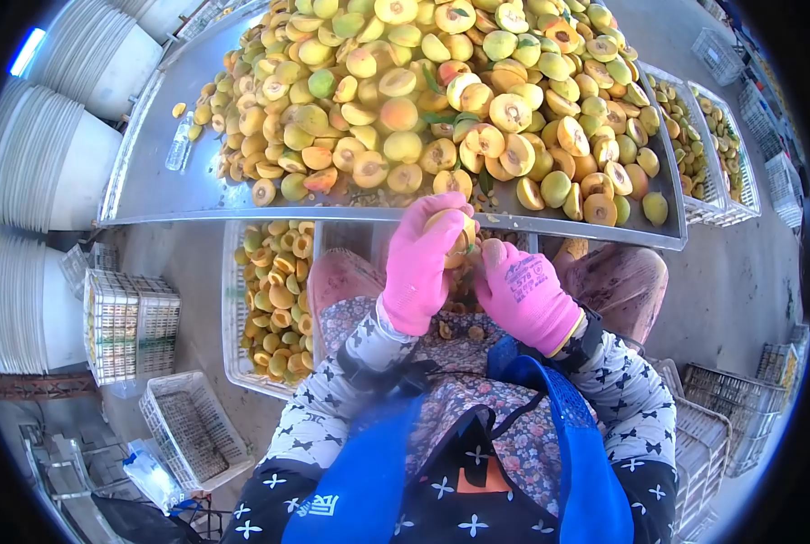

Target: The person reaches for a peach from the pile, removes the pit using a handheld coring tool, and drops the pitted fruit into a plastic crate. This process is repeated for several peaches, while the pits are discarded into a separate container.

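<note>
My left hand (418, 272), in a pink glove, is closed round a yellow peach half (462, 238) just in front of the table's near edge. Close beside it on the right is my right hand (530, 295), also in a pink glove. Its fingers are curled in against the thumb near the peach, and what they hold, if anything, is hidden. Beyond both hands, a large heap of halved yellow peaches (405, 113) covers much of the metal table (155, 177). Several have pits or pit hollows showing.
A white crate (232, 349) of peach halves stands below the table at left. Two more filled crates (727, 213) are at right. A plastic bottle (179, 152) lies on the table. White tubs (33, 163), stacked crates (131, 322) and an open crate (196, 435) line the left floor.
</note>
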Demonstrator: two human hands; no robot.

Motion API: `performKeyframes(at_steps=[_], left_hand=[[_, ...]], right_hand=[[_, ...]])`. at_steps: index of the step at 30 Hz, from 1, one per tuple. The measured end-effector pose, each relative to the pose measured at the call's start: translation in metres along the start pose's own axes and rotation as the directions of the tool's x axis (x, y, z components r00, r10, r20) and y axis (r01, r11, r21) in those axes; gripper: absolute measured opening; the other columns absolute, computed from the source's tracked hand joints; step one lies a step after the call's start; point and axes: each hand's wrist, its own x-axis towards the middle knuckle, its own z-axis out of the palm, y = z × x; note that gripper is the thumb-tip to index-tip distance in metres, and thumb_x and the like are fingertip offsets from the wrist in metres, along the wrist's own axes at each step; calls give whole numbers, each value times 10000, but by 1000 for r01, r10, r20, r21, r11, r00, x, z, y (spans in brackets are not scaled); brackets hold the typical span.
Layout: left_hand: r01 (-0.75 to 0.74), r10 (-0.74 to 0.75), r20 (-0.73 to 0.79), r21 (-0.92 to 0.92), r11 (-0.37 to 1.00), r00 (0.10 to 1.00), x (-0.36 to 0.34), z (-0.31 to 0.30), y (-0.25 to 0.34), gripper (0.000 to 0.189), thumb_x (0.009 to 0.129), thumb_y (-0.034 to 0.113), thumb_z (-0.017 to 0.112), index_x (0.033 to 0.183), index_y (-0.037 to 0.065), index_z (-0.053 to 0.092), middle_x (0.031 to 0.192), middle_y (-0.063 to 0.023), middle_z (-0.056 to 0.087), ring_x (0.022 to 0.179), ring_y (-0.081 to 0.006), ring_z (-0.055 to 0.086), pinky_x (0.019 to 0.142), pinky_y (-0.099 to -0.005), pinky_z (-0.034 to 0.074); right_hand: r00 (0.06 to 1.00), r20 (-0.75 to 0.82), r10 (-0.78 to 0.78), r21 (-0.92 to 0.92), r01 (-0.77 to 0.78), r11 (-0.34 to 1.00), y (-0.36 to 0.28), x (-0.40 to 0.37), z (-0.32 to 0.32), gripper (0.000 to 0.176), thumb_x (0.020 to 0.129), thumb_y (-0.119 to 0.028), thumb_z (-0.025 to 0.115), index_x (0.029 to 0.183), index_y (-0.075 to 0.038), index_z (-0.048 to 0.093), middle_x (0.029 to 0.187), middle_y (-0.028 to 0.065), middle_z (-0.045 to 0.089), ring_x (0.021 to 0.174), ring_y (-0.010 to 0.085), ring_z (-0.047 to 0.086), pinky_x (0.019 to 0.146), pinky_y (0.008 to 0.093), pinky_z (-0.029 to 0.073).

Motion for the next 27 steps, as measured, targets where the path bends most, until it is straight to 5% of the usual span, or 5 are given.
performKeyframes(at_steps=[9,12,15,18,27], left_hand=[[-180,201,-32,324,929,979,-2,7,0,308,1004,261,535,1160,-2,572,1056,-131,637,946,-235,653,794,-363,571],[-87,113,-175,150,985,978,0,12,3,404,1041,365,467,1091,-10,607,966,-132,662,863,-234,672,729,-353,582],[-218,258,-124,268,938,958,3,14,0,469,1048,410,447,1010,-17,638,873,-126,673,771,-230,676,678,-342,582],[-113,171,-100,427,897,980,7,8,0,502,1045,431,449,960,-19,654,865,-136,683,750,-230,677,659,-330,577],[164,-243,241,307,937,940,15,-5,16,507,1052,397,449,871,-18,678,806,-108,687,709,-177,664,678,-300,538]], right_hand=[[995,-67,-70,471,93,877,-5,-2,22,259,838,-125,672,974,-4,488,654,143,566,573,324,620,515,401,479],[852,499,158,700,-504,505,-21,5,-1,284,852,-168,664,1014,10,513,719,108,627,527,227,616,495,358,483],[743,666,75,728,-668,153,-26,9,-15,266,863,-172,655,1014,7,527,703,50,603,514,131,572,468,282,450],[800,571,185,745,-599,292,-29,6,-7,217,868,-133,644,973,-4,505,643,35,558,447,126,524,430,270,408],[647,724,-238,644,-759,-102,-1,-8,-21,156,825,-90,680,884,11,577,581,19,523,440,106,500,415,248,387]])
